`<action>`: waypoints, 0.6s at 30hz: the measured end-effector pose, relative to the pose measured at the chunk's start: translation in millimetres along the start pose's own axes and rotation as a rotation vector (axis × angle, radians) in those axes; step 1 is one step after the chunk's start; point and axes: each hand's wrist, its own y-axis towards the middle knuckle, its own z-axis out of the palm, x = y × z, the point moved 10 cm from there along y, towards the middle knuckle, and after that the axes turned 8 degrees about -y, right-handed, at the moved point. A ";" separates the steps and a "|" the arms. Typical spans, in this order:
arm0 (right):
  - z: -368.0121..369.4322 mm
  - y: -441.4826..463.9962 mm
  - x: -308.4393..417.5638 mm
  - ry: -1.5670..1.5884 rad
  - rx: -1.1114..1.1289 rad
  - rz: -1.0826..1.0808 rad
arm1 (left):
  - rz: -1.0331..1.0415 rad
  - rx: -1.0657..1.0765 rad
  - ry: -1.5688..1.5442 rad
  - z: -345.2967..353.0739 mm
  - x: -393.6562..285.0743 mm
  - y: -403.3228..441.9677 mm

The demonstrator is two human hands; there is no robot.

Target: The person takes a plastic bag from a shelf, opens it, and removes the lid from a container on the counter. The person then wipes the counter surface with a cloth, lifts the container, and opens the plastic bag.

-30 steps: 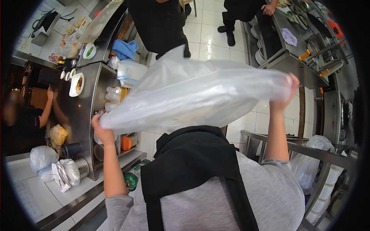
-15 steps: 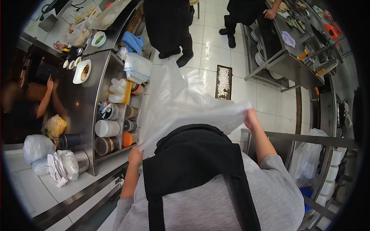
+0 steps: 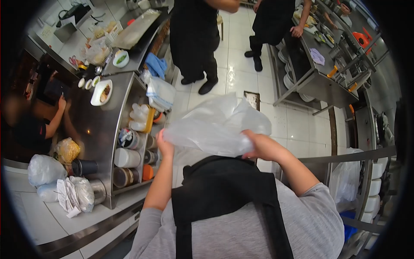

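Observation:
A large translucent plastic bag [image 3: 207, 125] is stretched between my two hands in front of my black apron. My left hand [image 3: 164, 142] is closed on the bag's left edge. On the other side, my right hand [image 3: 258, 146] grips the bag near its lower right corner, with the thumb and fingers pressed on the plastic. The loose upper part of the bag billows over the tiled floor, partly covering a floor drain [image 3: 252, 98].
Two people in dark aprons [image 3: 194, 41] [image 3: 272, 26] stand ahead. A steel counter [image 3: 82, 110] on the left holds a white dish [image 3: 101, 92]; containers [image 3: 127, 157] fill its shelves. At right are a steel table [image 3: 325, 82] and a metal rail [image 3: 345, 157].
My hands have come closer together, and the bag between them has gone from widely spread to bunched. The view has shifted a little; the nearest person's feet are placed differently.

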 end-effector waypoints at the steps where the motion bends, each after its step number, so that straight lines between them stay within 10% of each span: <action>1: 4.1 4.6 -38.5 -0.184 -0.036 0.130 | 0.132 -0.058 0.138 -16.8 -15.4 5.6; 4: -27.9 4.5 -141.1 -0.375 -0.395 0.387 | -0.162 0.337 -0.173 13.4 -22.5 9.5; 8: -134.2 -32.6 -140.6 -0.027 -1.151 0.109 | -0.068 0.324 -0.338 12.5 -127.0 24.0; 10: -128.5 -34.6 -173.5 0.627 -1.286 -0.024 | 0.477 0.262 0.107 3.1 -208.2 15.6; 11: -109.9 -31.1 -173.1 0.331 -1.193 0.002 | 0.710 0.160 0.326 1.7 -242.7 5.4; 13: -50.2 -4.2 -161.5 -0.300 -0.799 0.014 | 0.363 0.527 0.904 3.3 -124.0 -2.4; 16: 169.4 14.6 -255.8 -0.469 0.579 0.251 | -0.108 0.900 1.126 -35.2 20.6 -64.5; 18: 190.5 19.4 -256.3 -0.256 0.670 0.093 | -0.189 0.749 1.034 -48.9 20.9 -59.7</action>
